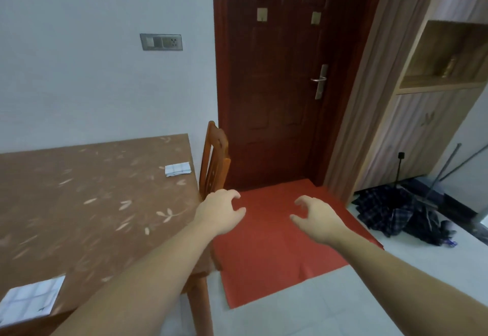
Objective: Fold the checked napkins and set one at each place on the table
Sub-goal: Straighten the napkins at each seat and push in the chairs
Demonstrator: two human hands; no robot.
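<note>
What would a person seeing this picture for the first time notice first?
The empty left hand and right hand reach forward, fingers loosely curled, above a red floor mat before a dark red door. At left, a brown leaf-patterned table carries a folded white checked napkin near its far corner and a second folded checked napkin at its near edge.

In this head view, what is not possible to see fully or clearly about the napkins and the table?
Head view:
table: cut off by left and bottom edges; other places unseen.
near napkin: clipped by the left edge.
far napkin: too small to count folds.
chair: seat hidden by the table.
</note>
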